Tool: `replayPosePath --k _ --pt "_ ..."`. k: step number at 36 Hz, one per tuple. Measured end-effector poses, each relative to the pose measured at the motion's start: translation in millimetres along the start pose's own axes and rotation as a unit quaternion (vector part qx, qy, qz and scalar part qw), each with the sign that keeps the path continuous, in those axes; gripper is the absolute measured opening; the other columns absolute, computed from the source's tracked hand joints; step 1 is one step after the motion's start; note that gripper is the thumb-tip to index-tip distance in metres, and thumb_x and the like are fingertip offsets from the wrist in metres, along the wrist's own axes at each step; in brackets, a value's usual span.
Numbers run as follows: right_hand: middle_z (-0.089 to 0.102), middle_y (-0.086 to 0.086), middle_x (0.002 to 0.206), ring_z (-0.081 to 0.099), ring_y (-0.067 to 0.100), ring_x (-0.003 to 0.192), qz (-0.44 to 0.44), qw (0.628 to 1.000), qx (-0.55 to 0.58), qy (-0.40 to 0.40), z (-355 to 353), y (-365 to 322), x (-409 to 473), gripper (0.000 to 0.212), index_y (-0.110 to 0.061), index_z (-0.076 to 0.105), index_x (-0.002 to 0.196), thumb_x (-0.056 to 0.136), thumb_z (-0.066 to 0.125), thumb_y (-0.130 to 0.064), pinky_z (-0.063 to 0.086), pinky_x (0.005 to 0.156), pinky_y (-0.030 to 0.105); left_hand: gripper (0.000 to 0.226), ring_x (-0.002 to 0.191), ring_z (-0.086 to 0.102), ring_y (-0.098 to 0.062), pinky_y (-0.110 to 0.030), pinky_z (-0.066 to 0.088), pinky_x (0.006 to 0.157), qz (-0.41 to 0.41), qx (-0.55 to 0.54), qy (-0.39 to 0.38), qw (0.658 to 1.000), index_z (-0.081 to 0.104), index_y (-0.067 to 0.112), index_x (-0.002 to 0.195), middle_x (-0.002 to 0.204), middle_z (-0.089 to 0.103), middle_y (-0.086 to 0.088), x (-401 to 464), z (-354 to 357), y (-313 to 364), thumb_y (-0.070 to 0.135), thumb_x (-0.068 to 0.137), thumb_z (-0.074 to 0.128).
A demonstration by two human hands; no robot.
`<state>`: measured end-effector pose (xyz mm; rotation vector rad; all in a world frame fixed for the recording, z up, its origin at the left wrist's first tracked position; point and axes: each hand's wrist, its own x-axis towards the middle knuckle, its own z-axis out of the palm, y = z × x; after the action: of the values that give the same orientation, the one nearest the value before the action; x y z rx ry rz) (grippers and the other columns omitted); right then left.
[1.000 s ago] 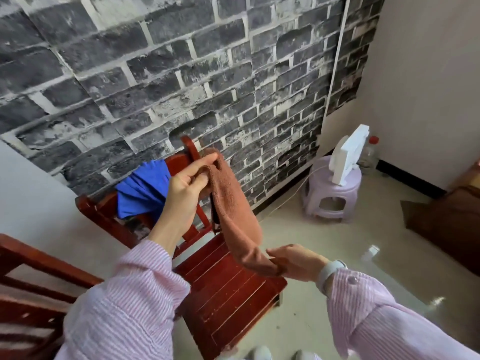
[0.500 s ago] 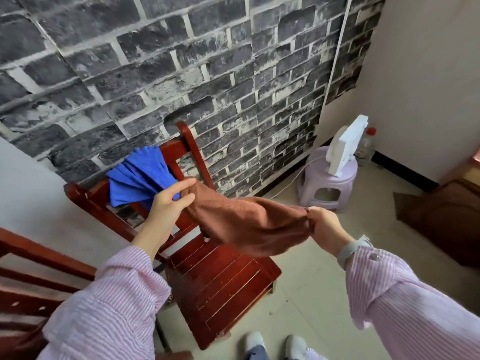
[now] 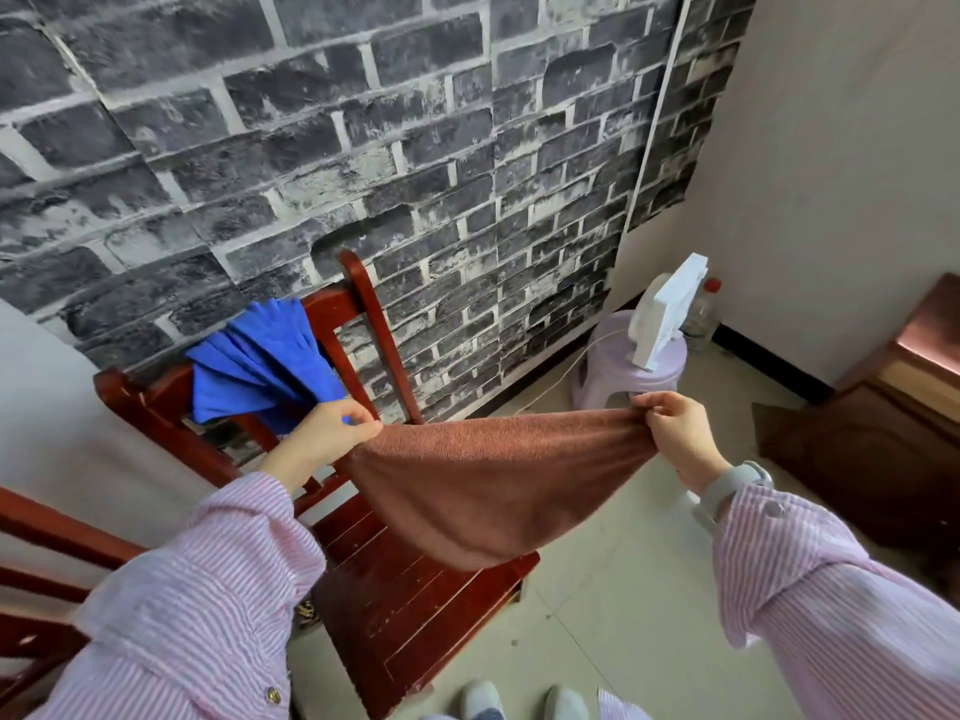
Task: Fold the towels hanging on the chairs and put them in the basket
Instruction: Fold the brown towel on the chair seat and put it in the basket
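Grey brick-pattern wallpaper point(image 3: 363, 148) backs a red wooden chair point(image 3: 415, 589); no writing is legible anywhere. On the chair's backrest at left hangs a blue towel point(image 3: 260, 361). Beside it, the left hand point(image 3: 322, 433) pinches one corner of the brown towel point(image 3: 488, 480), and the right hand point(image 3: 680, 433) pinches the other. A second ago the towel hung down bunched; now it is stretched wide above the seat, arms apart.

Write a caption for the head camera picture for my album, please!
Two hands stretch a brown towel over a red chair; a blue towel hangs behind.
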<state>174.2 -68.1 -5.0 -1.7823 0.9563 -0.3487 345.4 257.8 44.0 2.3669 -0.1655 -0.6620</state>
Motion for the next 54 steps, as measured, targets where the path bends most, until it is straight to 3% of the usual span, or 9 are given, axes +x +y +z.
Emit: replayPosePath --k 6,10,16,19,23,34,40,45,54 --pt "0.062 0.004 0.085 0.054 0.016 0.074 -0.01 0.963 -0.215 -0.16 -3 4 -8 0.028 -0.007 0.071 0.089 0.082 0.046 0.004 0.041 0.066 0.02 0.011 0.071 0.052 -0.02 -0.024 0.044 0.058 -0.027 -0.094 -0.032 0.995 0.066 0.004 0.091 0.083 0.057 -0.013 -9 9 -18 0.0 0.082 0.061" --pt "0.054 -0.004 0.062 0.046 0.005 0.047 0.035 0.865 -0.369 -0.339 6 7 -20 0.015 -0.008 0.069 0.087 0.084 0.056 -0.013 0.036 0.045 0.012 0.016 0.09 0.059 -0.018 -0.029 0.049 0.077 -0.079 -0.132 -0.072 0.986 0.068 0.012 0.093 0.096 0.062 -0.006 -21 14 -53 0.001 0.083 0.062" --pt "0.056 -0.003 0.081 0.048 0.014 0.075 0.002 0.734 -0.506 -0.454 44 22 -41 0.035 -0.012 0.066 0.097 0.079 0.063 -0.042 0.035 0.059 0.022 0.035 0.1 0.058 -0.012 -0.023 0.042 0.086 -0.071 0.01 -0.133 0.989 0.067 0.015 0.108 0.106 0.065 -0.001 -31 21 -106 0.011 0.073 0.074" --pt "0.054 0.005 0.09 0.054 0.02 0.085 -0.059 0.756 -0.524 -0.387 71 30 -41 0.024 -0.01 0.067 0.102 0.084 0.053 -0.017 0.041 0.067 0.026 0.03 0.093 0.063 -0.013 -0.026 0.047 0.084 -0.073 0.079 -0.111 0.988 0.071 0.019 0.099 0.094 0.069 0.002 -29 27 -125 0.012 0.07 0.074" --pt "0.047 0.008 0.105 0.049 0.03 0.108 -0.115 0.82 -0.483 -0.285 107 34 -28 0.028 -0.016 0.066 0.105 0.085 0.047 -0.015 0.044 0.092 0.038 0.016 0.098 0.056 -0.026 -0.033 0.044 0.088 -0.057 0.128 0.068 0.988 0.071 0.012 0.096 0.097 0.05 -0.004 -18 27 -138 0.019 0.083 0.064" --pt "0.062 0.013 0.104 0.05 0.035 0.101 -0.264 0.871 -0.393 -0.135 170 -13 -10 0.025 -0.009 0.064 0.105 0.086 0.049 -0.007 0.039 0.082 0.041 0.019 0.095 0.057 -0.029 -0.037 0.046 0.078 0.09 0.102 0.328 0.935 0.069 0.008 0.098 0.098 0.066 -0.009 -6 -15 -165 0.004 0.087 0.054" --pt "0.063 0.014 0.089 0.053 0.038 0.086 -0.335 0.863 -0.363 -0.104 184 3 -17 0.035 -0.007 0.068 0.1 0.078 0.041 -0.011 0.042 0.072 0.042 0.029 0.087 0.064 -0.027 -0.034 0.05 0.08 0.122 0.123 0.306 0.936 0.07 0.006 0.099 0.097 0.069 -0.01 -11 3 -209 -0.01 0.08 0.056" --pt "0.064 0.01 0.086 0.055 0.037 0.081 -0.345 0.839 -0.4 -0.13 199 54 -14 0.028 -0.013 0.071 0.099 0.074 0.065 0.001 0.045 0.068 0.042 0.038 0.084 0.067 -0.025 -0.033 0.052 0.08 0.14 0.162 0.29 0.933 0.073 0.004 0.091 0.089 0.072 -0.01 -7 41 -243 -0.022 0.064 0.063" --pt "0.068 0.009 0.087 0.062 0.036 0.088 -0.225 0.748 -0.516 -0.352 214 205 -25 0.028 -0.021 0.073 0.092 0.069 0.072 -0.005 0.049 0.074 0.046 0.037 0.079 0.068 -0.015 -0.021 0.047 0.069 -0.003 0.196 0.008 0.981 0.075 0.021 0.084 0.086 0.072 0.007 -9 153 -348 -0.008 0.062 0.07"
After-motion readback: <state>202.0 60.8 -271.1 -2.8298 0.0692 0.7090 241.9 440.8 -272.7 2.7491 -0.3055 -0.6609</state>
